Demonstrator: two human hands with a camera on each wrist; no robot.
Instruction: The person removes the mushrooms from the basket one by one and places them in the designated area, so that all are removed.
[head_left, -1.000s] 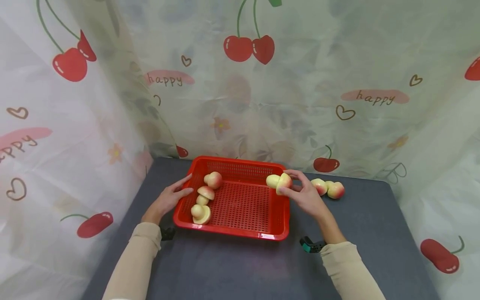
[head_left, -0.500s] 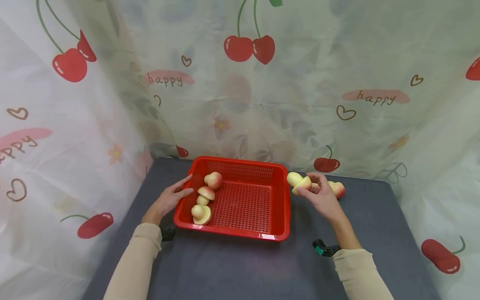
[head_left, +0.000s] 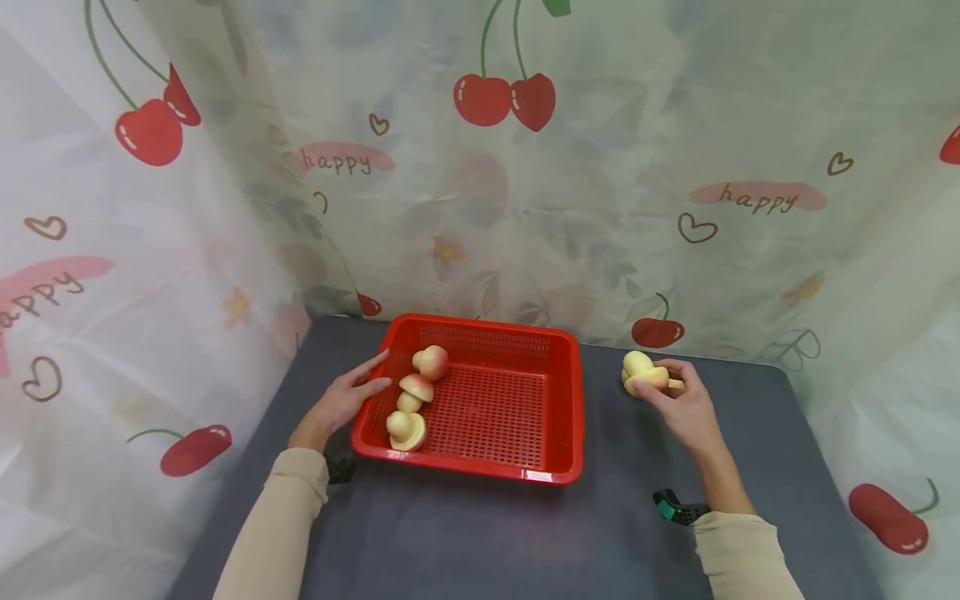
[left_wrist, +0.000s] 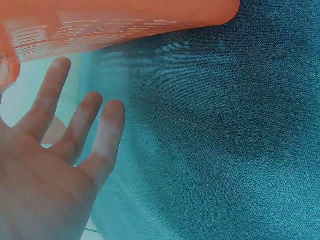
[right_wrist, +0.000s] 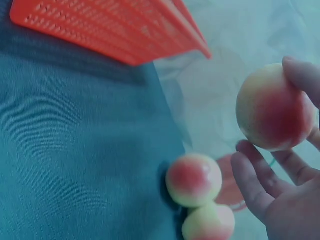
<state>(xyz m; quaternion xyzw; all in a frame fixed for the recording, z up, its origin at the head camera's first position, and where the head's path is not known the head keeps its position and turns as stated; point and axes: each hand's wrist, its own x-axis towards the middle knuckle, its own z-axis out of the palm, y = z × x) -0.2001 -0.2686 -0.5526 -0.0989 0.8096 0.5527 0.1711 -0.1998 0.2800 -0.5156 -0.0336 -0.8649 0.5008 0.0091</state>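
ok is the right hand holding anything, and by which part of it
Yes, the right hand holds a mushroom by its cap.

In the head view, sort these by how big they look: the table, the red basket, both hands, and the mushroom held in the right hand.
Largest to smallest:
1. Table
2. Red basket
3. Left hand and right hand, too alike to rank
4. Held mushroom

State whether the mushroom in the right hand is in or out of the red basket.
Out: the head view shows the right hand holding the mushroom to the right of the red basket.
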